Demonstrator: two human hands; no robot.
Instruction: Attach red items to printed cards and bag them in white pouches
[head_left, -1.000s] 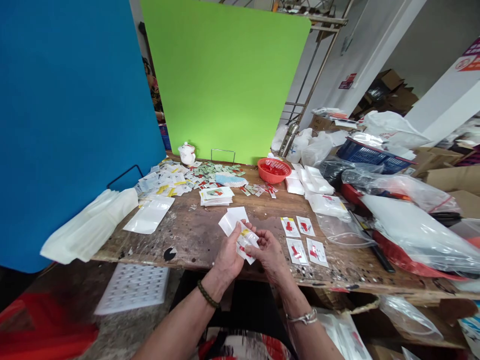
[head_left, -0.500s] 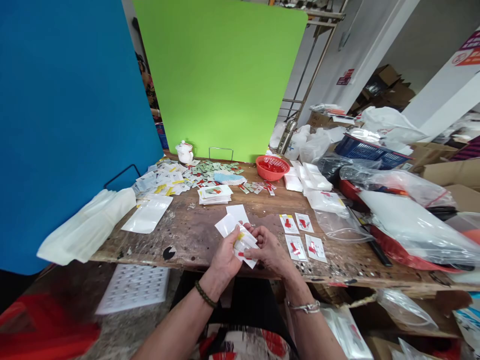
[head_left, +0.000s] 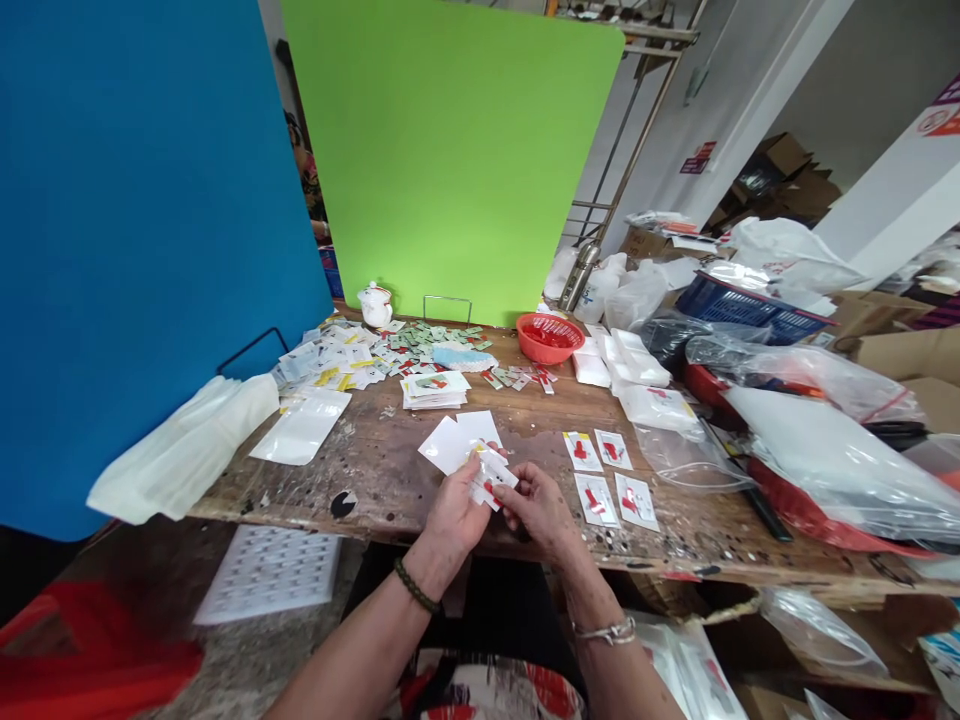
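Note:
My left hand (head_left: 457,505) is closed on several white cards (head_left: 445,446) that fan out past its thumb, above the table's front edge. On top of them lies a small clear packet (head_left: 495,476) with yellow and red marks. My right hand (head_left: 538,508) pinches the lower right corner of this packet, near a red spot. What its curled fingers hold underneath is hidden. To the right of my hands, several white cards with red pieces (head_left: 598,500) lie in two rows. A stack of cards (head_left: 435,392) stands beyond my left hand.
Small packets (head_left: 330,358) and green strips (head_left: 435,336) are heaped at the back, near a white lidded pot (head_left: 375,304) and a red basket (head_left: 550,338). White bags (head_left: 300,427) lie at left. Plastic bags (head_left: 832,450) and a blue crate (head_left: 754,308) crowd the right.
The white cards in my left hand are spread wider to the left. My right fingers have shifted slightly on the packet's corner. The whole view has moved a little.

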